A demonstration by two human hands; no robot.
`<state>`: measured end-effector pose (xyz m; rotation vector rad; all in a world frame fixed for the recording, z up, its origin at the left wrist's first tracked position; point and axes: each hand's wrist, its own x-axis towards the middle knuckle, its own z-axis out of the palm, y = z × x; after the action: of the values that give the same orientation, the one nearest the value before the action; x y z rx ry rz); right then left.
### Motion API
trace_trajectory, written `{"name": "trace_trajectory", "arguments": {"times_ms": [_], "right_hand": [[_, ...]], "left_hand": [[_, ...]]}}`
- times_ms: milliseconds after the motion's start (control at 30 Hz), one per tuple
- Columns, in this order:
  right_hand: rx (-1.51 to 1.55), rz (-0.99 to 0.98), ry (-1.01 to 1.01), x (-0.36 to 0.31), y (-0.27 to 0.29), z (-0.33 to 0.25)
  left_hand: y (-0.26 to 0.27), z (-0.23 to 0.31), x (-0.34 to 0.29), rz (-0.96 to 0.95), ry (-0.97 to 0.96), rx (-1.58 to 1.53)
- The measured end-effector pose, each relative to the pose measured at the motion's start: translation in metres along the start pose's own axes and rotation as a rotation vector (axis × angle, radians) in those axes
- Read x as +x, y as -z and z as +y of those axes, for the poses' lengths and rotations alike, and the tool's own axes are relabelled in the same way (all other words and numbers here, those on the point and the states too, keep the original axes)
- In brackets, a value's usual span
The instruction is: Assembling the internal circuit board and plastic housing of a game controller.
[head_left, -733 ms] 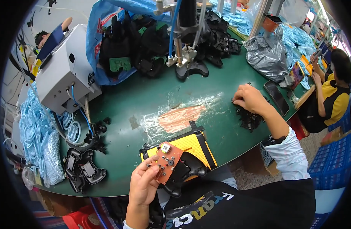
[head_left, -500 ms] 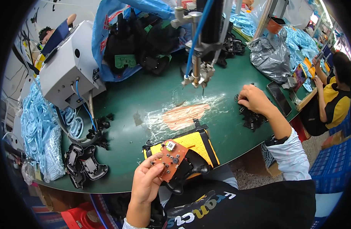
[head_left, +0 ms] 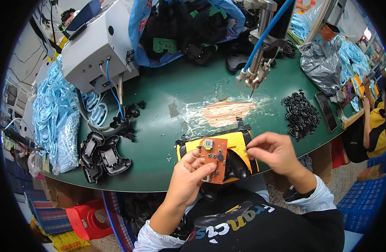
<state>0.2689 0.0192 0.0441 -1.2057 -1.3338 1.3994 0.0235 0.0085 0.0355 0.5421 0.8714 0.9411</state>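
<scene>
One flat rectangular board [head_left: 215,160] in left fingers [head_left: 204,170]

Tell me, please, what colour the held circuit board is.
The circuit board is reddish orange, clearest in the head view.

From circuit board [head_left: 216,160] in left hand [head_left: 185,174]: right hand [head_left: 272,154] at three o'clock; small-part pile [head_left: 301,116] at two, smartphone [head_left: 326,112] beyond; screwdriver spindle [head_left: 256,70] at one; plastic bag [head_left: 136,40] of gamepad parts [head_left: 195,51] toward eleven-thirty; control box [head_left: 94,54] at ten-thirty; gamepad shells [head_left: 112,158] at nine.
</scene>
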Motion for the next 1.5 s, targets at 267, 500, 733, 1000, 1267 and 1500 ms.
{"name": "trace_trajectory", "arguments": {"times_ms": [267, 500, 733, 1000, 1267, 1500], "right_hand": [[0.306, -0.076, -0.167, 0.002, -0.032, 0.003], [0.265, -0.043, -0.164, 0.001, -0.035, 0.006], [0.258, -0.024, -0.098, 0.001, -0.037, 0.012], [0.19, -0.043, -0.099, 0.003, -0.035, 0.009], [-0.776, -0.373, 0.661, 0.034, -0.026, -0.029], [-0.605, -0.434, 0.654, 0.045, -0.029, -0.004]], "left_hand": [[-0.006, -0.008, -0.002, 0.005, -0.041, 0.008], [-0.007, -0.013, -0.003, -0.022, -0.095, 0.064], [-0.012, -0.017, -0.001, -0.014, -0.204, 0.162], [-0.013, 0.004, 0.0, -0.092, -0.218, 0.349], [0.008, 0.032, 0.022, -0.258, -0.001, 0.603], [0.003, 0.026, 0.027, -0.231, -0.029, 0.641]]}}
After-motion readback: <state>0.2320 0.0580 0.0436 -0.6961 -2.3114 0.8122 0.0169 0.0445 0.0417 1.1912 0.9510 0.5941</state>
